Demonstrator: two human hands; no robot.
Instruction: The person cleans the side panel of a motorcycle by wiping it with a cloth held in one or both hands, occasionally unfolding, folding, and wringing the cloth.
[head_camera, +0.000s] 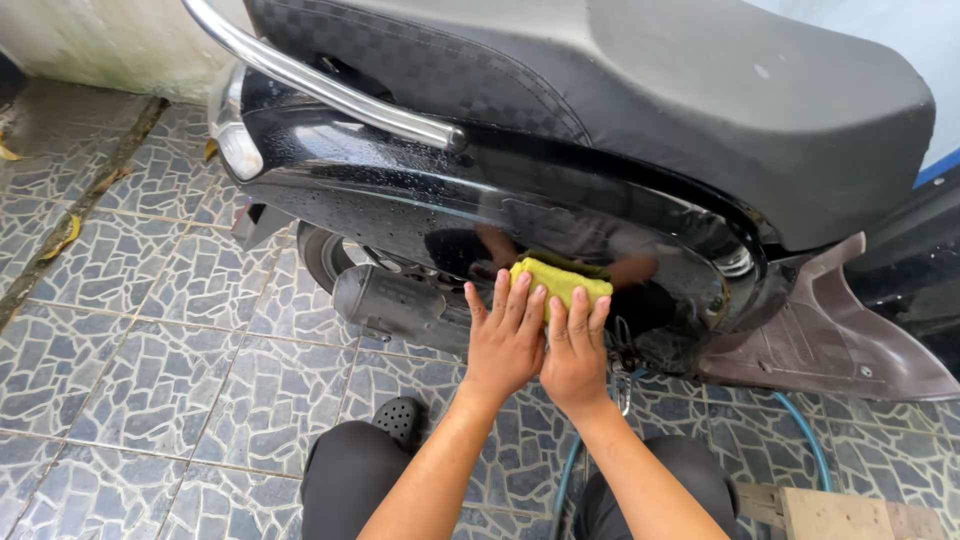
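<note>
Nearest, the person's two knees in dark trousers (350, 480) frame the bottom of the view, with a black perforated clog (400, 418) on the grey-blue mosaic floor tiles (150, 370) between them. Both forearms reach forward from there. The left hand (505, 340) and the right hand (575, 350) lie side by side, touching, fingers (500, 300) stretched nearly flat and slightly spread, pressing a yellow microfibre cloth (560, 280) against the glossy black side panel of a scooter (420, 200). Neither hand grips the cloth; both pin it under the fingers and palms, with only its upper edge showing above the fingertips.

Judging by the water beads scattered over the panel, this looks like the wiping stage, low on the bodywork just above the dark exhaust muffler (400, 305). The next stroke would seem to call for steady pressure along the curve of the panel, keeping clear of the muffler and the metal parts below.

Further up sit the chrome grab rail (330, 90) and the grey-black padded seat (700, 90). A blue hose (805, 440) runs across the floor at right.

Most of the cloth is hidden beneath the hands, the rear wheel is largely masked by the muffler, and the scooter's front is cut off at right. The pale wooden block (830, 515) at the bottom corner is only partly in view.
</note>
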